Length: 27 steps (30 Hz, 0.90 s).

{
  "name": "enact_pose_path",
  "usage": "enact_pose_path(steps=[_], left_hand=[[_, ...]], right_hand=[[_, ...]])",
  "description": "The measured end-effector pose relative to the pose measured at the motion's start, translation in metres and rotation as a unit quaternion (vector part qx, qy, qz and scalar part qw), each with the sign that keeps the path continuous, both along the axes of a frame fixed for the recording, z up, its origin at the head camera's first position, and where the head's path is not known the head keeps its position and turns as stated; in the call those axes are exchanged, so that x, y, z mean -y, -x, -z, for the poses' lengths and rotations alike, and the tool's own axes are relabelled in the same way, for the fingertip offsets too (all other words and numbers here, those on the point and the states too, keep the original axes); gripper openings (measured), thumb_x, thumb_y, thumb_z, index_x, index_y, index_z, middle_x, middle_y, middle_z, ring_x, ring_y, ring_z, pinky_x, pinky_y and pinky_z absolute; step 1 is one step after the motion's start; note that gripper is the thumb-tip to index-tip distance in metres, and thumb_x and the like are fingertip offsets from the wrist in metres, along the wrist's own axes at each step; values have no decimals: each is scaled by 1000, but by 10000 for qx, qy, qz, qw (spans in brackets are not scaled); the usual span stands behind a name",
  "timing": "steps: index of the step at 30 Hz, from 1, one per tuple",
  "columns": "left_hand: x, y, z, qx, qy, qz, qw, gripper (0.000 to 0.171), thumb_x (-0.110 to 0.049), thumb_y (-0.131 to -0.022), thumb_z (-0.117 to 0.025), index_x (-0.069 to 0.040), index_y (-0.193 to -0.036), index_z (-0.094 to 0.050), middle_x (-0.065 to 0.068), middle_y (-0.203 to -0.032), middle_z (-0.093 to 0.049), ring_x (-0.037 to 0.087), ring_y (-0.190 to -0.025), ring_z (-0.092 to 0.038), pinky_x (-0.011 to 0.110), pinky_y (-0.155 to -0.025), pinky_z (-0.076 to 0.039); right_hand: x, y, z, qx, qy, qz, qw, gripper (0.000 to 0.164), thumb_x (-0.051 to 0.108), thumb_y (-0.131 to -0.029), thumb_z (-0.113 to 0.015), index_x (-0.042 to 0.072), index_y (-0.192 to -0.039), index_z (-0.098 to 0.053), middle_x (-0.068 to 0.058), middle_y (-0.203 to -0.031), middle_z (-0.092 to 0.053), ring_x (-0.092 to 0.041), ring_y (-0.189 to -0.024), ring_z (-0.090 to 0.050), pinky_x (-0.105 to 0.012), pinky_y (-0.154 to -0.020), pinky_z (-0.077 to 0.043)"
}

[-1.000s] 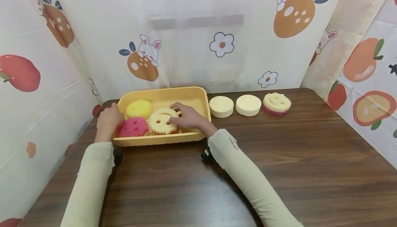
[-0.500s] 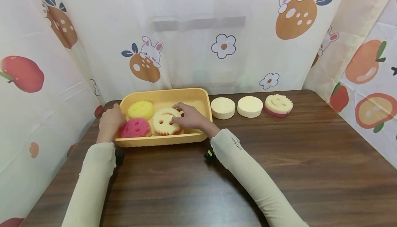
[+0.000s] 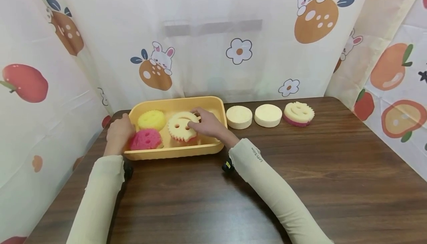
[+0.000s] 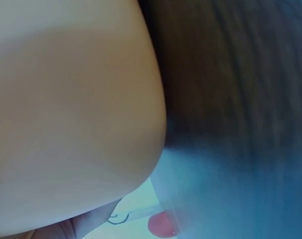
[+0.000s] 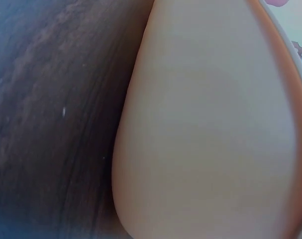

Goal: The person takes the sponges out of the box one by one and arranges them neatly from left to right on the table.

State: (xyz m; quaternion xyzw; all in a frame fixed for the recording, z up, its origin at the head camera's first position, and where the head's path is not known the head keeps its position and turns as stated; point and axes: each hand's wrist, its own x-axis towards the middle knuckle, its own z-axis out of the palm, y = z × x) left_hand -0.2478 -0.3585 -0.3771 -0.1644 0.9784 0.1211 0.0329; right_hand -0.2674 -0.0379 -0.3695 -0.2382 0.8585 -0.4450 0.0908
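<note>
In the head view a yellow plastic tray [image 3: 207,149] stands near the back of the table. My left hand [image 3: 119,131] grips its left end, with the fingertips hidden. My right hand [image 3: 208,124] reaches over the tray and pinches a cream smiley-face sponge [image 3: 181,127], thumb on the near side and fingers on the far side. Reddish colour shows beneath this sponge. Left of it in the tray lie a yellow round sponge [image 3: 151,120] and a pink sponge [image 3: 146,139] with holes. Both wrist views are mostly filled by skin and the tray's outer side cannot be made out.
To the right of the tray, two plain cream round sponges [image 3: 239,117] stand in a row with a cream-and-pink smiley sponge [image 3: 298,113]. All rest on the dark wooden table [image 3: 200,199]. A printed curtain [image 3: 207,62] closes off the back and sides.
My right hand has shifted slightly right with the cream smiley sponge, away from the pink one, and the sponge looks a little raised. My left hand stays at the tray's left end.
</note>
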Motion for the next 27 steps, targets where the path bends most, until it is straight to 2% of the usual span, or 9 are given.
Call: enact_pose_path(steps=[7,14,21,27], left_hand=[[2,1,5,-150,-9,81,9999,50,-18,-96,-51,12,-132,-34,33,-104,-53,43,-87,-58,59,-76,-57],[-1,-3,0,-95,22,83,9999,49,-18,-97,-48,13,-133,-33,35,-106,-52,44,-88,-57,60,-77,-56],[-4,-4,-2,-117,35,89,9999,49,-17,-97,-48,13,-133,-33,35,-105,-54,43,-86,-58,57,-74,-57],[-3,-3,-2,-108,39,72,9999,49,-18,-97,-48,13,-133,-34,34,-104,-54,42,-85,-58,56,-74,-57]], right_hand=[[-3,0,0,-86,-31,35,10000,51,35,-91,-60,15,-137,-51,-8,-134,-59,-22,-112,-64,-31,-86,-53],[-7,0,-2,-152,29,73,9999,48,34,-90,-59,16,-134,-52,-6,-128,-61,-19,-105,-66,-26,-79,-52],[-13,-1,-8,-89,-51,171,9998,50,36,-91,-59,16,-137,-49,-5,-134,-58,-22,-121,-59,-35,-93,-54],[-19,-1,-12,-71,-111,230,9996,51,38,-91,-57,18,-137,-48,-4,-138,-56,-23,-124,-58,-38,-96,-53]])
